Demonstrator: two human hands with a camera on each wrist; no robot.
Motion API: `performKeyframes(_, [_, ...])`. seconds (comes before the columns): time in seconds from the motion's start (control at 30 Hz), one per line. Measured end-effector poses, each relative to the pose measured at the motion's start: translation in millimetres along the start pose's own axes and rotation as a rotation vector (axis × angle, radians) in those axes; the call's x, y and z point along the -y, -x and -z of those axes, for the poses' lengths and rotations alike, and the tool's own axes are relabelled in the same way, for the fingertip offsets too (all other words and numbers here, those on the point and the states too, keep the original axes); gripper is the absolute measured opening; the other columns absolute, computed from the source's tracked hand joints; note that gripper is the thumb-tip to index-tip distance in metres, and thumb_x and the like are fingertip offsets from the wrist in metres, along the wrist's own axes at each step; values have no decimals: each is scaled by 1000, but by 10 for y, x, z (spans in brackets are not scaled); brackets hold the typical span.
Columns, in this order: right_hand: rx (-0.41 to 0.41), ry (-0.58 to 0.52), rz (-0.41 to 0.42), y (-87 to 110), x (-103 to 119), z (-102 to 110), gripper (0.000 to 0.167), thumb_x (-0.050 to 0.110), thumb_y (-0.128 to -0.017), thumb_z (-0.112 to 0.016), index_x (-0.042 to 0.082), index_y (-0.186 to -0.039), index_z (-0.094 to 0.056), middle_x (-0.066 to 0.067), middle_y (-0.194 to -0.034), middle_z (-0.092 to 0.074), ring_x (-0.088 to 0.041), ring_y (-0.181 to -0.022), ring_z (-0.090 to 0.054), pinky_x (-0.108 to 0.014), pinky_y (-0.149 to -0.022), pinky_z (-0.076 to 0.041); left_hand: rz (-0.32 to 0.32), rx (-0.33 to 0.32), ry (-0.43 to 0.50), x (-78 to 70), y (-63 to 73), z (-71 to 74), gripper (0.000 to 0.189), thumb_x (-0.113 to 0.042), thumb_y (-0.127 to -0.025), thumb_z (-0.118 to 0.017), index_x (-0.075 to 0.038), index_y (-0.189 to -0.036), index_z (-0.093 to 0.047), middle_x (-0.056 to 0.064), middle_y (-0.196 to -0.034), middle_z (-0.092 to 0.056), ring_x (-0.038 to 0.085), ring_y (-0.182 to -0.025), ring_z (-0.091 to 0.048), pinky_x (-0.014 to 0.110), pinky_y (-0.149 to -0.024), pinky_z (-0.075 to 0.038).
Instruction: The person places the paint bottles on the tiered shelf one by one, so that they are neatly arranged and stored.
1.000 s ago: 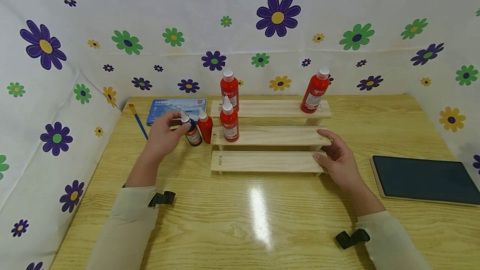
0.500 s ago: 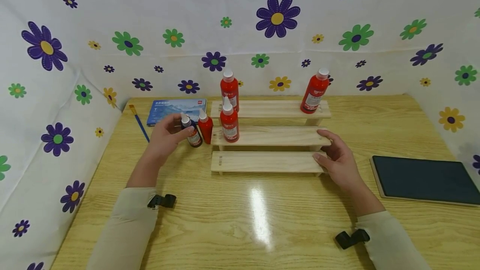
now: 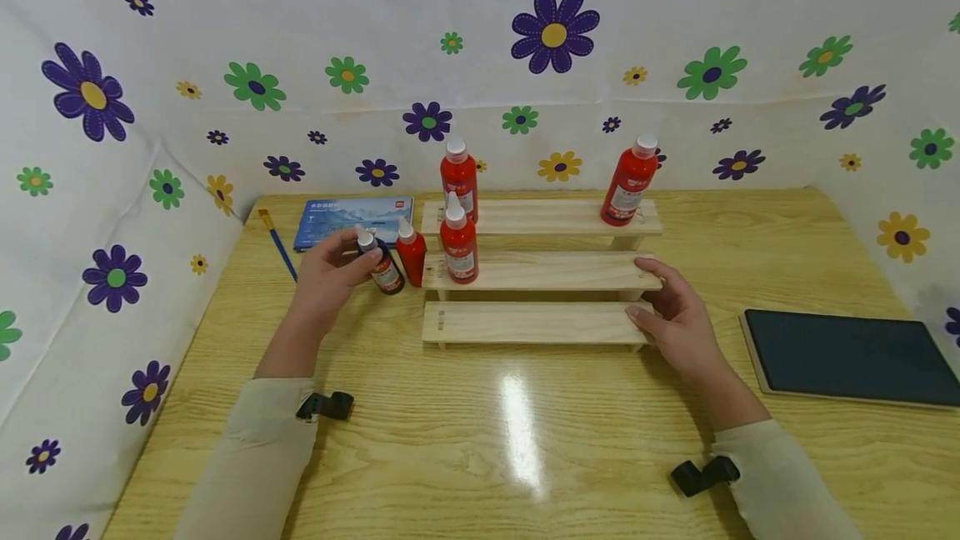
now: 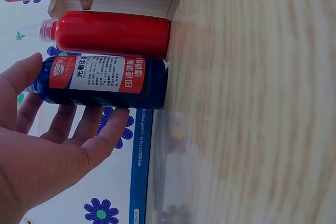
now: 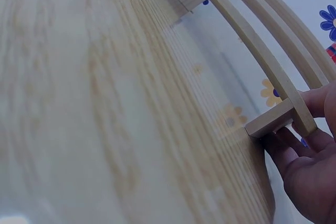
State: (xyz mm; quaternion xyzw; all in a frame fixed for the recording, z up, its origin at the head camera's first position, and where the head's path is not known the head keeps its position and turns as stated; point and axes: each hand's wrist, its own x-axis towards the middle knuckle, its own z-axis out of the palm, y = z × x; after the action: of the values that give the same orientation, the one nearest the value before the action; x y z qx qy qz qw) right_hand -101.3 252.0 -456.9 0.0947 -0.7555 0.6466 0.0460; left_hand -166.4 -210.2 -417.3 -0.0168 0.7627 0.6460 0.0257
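Observation:
At the left, my left hand [image 3: 327, 277] holds a dark blue ink bottle [image 4: 100, 82] with a white pointed cap, thumb on one side and fingers on the other. Its base is at the table and its top leans slightly left. Right beside it stands a red ink bottle [image 3: 410, 257], at the left end of a three-step wooden rack [image 3: 536, 323]. My right hand [image 3: 678, 319] grips the rack's right end, thumb on the lowest step and fingers at the middle one. In the right wrist view, the fingers curl around the end of a rack board [image 5: 283, 85].
Red bottles stand on the rack: one left on the middle step [image 3: 459, 250], one left [image 3: 459, 177] and one right [image 3: 630, 186] on the top. A blue box [image 3: 322, 219] and paintbrush [image 3: 277, 244] lie behind my left hand; a dark tablet-like slab [image 3: 855, 357] lies right.
The top of the blue ink bottle has tipped slightly left, with my left hand shifting a little along with it. My right hand and the rack have stayed put.

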Motion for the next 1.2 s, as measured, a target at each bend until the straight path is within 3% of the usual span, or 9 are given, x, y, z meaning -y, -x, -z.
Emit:
performKeyframes(0.5, [3, -1, 6, -25, 11, 3, 63, -12, -93, -62, 10, -149, -45, -8, -125, -57, -19, -109, -60, -25, -78, -56, -24, -26, 60, -13, 148, 95, 40, -20, -94, -73, -2, -127, -59, 12, -127, -57, 25, -118, -56, 35, -87, -55])
performKeyframes(0.8, [0, -13, -9, -14, 2, 7, 63, -13, -93, -62, 11, -149, -45, -9, -126, -56, -20, -109, -60, -26, -77, -57, -50, -10, 92, -44, 288, 127, 33, -14, -94, -72, -1, -122, -61, 14, -127, -57, 25, -115, -57, 33, -84, -56])
performKeyframes(1.2, [-10, 19, -17, 2, 5, -5, 64, -11, -93, -63, 12, -149, -45, -11, -127, -56, -19, -110, -59, -24, -79, -55, -81, 4, 75, -199, 488, 98, 33, -13, -93, -74, -2, -122, -64, 13, -125, -57, 25, -111, -60, 33, -84, -56])
